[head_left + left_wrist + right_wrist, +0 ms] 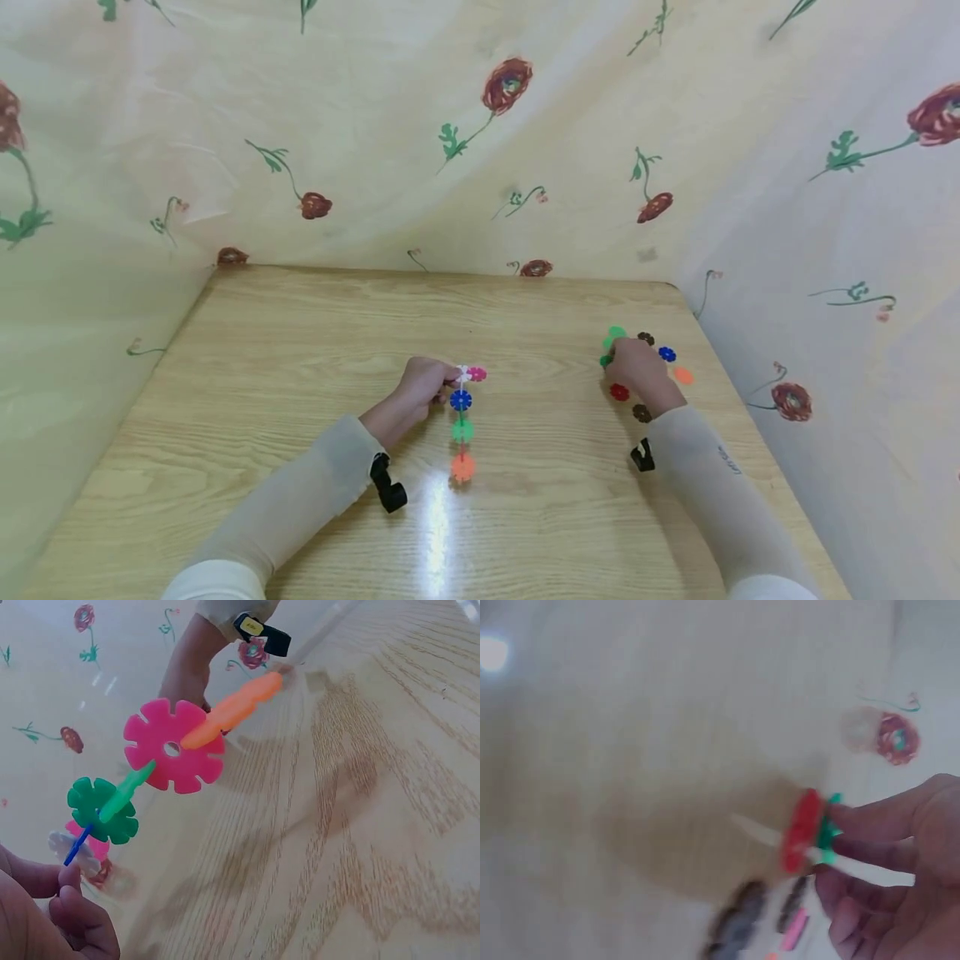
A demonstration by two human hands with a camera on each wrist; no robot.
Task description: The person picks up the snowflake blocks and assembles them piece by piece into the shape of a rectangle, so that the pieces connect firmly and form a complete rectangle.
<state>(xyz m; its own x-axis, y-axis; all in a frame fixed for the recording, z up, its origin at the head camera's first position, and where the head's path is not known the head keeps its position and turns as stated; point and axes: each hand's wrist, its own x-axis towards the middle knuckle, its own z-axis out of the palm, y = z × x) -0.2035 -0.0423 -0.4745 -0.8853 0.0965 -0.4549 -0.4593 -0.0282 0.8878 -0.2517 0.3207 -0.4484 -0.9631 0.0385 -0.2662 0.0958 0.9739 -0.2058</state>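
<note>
My left hand (423, 385) pinches a chain of flower-shaped interlocking discs near its far end. The chain has a white disc (463, 374), a pink disc (477, 375), a blue disc (461, 401), a light green disc (462, 431) and an orange disc (462, 467). In the left wrist view, a large pink disc (174, 746) and a dark green disc (103, 810) stand crosswise between others. My right hand (637, 367) is down among loose discs. Its fingertips touch a green disc (827, 832), beside a red disc (802, 831); this view is blurred.
Around my right hand lie brown discs (642, 412), a blue disc (667, 354), an orange disc (683, 375) and light green discs (616, 332). The wooden table (337, 308) meets flowered cloth (375, 125) at its back and sides.
</note>
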